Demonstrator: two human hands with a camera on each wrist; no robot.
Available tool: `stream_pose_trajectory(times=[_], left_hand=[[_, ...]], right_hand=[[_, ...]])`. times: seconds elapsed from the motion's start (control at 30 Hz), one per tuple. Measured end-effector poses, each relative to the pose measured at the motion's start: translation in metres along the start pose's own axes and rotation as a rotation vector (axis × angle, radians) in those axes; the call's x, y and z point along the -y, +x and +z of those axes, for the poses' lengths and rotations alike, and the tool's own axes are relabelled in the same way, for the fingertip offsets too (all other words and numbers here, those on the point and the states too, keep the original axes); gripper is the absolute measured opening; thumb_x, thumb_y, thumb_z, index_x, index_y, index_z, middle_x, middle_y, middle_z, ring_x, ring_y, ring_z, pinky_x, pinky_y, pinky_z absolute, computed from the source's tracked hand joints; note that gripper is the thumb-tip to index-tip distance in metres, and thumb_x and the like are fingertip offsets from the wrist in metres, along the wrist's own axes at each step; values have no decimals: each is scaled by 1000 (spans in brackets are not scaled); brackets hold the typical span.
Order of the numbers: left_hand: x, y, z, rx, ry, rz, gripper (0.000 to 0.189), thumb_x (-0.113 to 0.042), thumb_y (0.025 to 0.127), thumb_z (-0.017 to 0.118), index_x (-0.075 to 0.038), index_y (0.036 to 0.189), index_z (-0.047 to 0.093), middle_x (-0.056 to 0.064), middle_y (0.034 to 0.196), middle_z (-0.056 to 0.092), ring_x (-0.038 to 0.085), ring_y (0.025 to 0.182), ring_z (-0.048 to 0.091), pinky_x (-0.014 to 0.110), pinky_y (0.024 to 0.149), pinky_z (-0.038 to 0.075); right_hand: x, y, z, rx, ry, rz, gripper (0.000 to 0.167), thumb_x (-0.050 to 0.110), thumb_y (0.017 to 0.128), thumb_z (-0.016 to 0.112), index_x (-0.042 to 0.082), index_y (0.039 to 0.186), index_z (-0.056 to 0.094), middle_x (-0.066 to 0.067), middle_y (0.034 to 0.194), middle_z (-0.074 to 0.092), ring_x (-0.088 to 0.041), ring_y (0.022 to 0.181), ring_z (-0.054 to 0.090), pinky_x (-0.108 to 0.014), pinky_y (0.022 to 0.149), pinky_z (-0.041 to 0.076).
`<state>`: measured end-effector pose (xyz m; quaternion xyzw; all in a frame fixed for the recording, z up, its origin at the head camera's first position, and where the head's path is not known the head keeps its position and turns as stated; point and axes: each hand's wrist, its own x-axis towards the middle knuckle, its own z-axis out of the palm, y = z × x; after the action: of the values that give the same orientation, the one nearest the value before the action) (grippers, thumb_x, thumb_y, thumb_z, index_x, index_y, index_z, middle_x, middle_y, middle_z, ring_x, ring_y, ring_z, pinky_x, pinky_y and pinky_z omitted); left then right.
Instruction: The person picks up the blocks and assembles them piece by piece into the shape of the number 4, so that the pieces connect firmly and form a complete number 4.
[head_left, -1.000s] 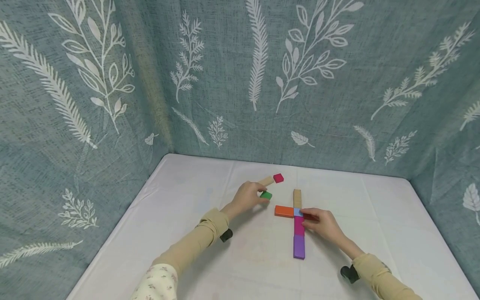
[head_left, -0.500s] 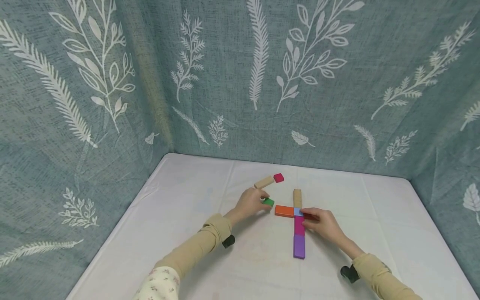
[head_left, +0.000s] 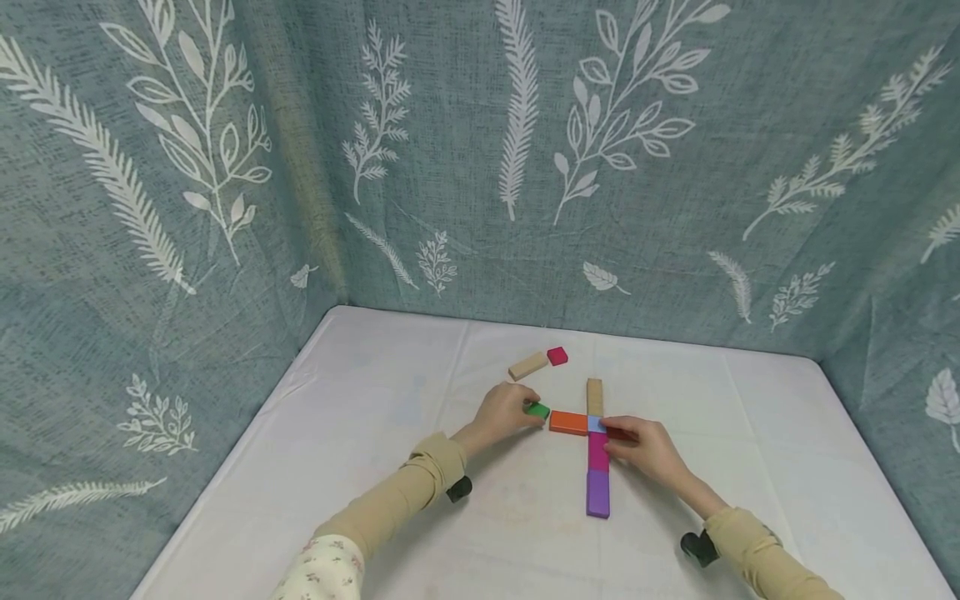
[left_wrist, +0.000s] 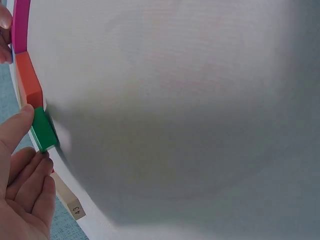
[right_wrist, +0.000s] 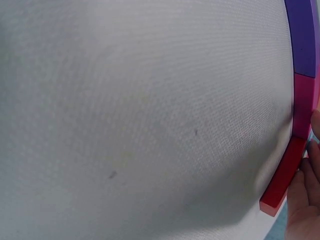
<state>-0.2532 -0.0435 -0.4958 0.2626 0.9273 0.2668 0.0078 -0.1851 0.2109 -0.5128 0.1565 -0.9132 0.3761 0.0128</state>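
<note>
My left hand (head_left: 504, 410) pinches a green block (left_wrist: 44, 129) between thumb and fingertips. Its end sits right at the left end of an orange block (head_left: 568, 423). That one belongs to a cross of blocks: a light blue square (head_left: 595, 423) in the middle, a natural wood block (head_left: 595, 395) beyond it, then a magenta block (head_left: 597, 452) and a purple block (head_left: 597, 493) towards me. A red block (right_wrist: 283, 174) forms the right arm. My right hand (head_left: 647, 448) holds it, fingertips by the blue square and thumb by the magenta block, covering part of it.
Behind the left hand lie another natural wood block (head_left: 528, 365), numbered 43 on its end, and a small red block (head_left: 557, 356). A white cloth covers the table (head_left: 450, 542). Blue-green curtains (head_left: 465, 167) with leaf prints stand around its back and sides.
The left hand has drawn the green block towards me and slightly right, up to the orange block's end. The wood block behind is uncovered. My right hand stays put.
</note>
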Motion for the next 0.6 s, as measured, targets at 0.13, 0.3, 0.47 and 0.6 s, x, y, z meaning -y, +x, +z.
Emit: stream_pose_trajectory(times=[0.13, 0.3, 0.47, 0.6], left_hand=[[1, 1, 2, -10, 16, 11, 34, -25, 75, 80, -3, 101, 73, 6, 97, 74, 12, 84, 66, 24, 75, 53], [2, 2, 5, -19, 28, 15, 34, -25, 76, 80, -4, 102, 73, 6, 97, 74, 9, 79, 63, 18, 69, 49], [1, 1, 6, -28, 34, 15, 34, -24, 75, 80, -4, 102, 73, 6, 98, 74, 10, 81, 64, 18, 69, 48], [1, 1, 5, -30, 35, 16, 35, -24, 75, 80, -4, 103, 73, 5, 99, 74, 11, 84, 64, 19, 70, 49]], right_hand=[[-1, 0, 0, 2, 4, -1, 38, 5, 82, 71, -1, 119, 64, -18, 118, 66, -34, 112, 61, -42, 91, 51], [-1, 1, -1, 5, 7, 3, 38, 5, 82, 71, -1, 119, 64, -18, 119, 66, -34, 113, 61, -42, 92, 51], [-1, 1, -2, 6, 11, 1, 38, 5, 82, 71, -1, 119, 64, -18, 119, 65, -34, 113, 60, -43, 92, 51], [-1, 1, -1, 3, 8, -1, 38, 5, 82, 71, -1, 119, 64, -18, 119, 66, -34, 113, 61, -42, 92, 51]])
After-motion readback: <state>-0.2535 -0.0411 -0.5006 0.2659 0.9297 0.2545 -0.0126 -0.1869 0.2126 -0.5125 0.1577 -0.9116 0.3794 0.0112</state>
